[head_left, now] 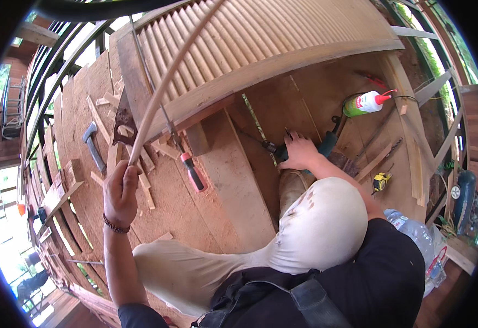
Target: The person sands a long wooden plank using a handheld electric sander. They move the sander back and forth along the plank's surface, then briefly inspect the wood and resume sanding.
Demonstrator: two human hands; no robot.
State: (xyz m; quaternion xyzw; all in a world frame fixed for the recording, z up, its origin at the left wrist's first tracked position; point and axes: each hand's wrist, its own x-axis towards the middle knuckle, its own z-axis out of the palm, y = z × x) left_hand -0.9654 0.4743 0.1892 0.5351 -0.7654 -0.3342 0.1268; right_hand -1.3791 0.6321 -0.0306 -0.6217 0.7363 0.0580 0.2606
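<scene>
My left hand (120, 192) grips the lower end of a long, thin wooden strip (169, 74), which slants up across a slatted wooden panel (222, 45). My right hand (301, 152) is low beside my shoe, over a dark green power drill (327, 141) lying on its side. A small dark slim object shows at its fingertips; whether the fingers hold it or the drill is unclear. The drill's chuck (268, 145) points left. A screwdriver (193, 172) with a red and black handle lies left of the drill, and a handsaw (124, 125) is near my left hand.
A hatchet (94, 145) and wood offcuts (144, 180) lie on the sawdust-covered board floor (173, 217). At right are a glue bottle (364, 103), a yellow tape measure (381, 181), a drill bit (395, 145) and a large clear plastic bottle (413, 231). A wide board (239, 184) lies before my knees.
</scene>
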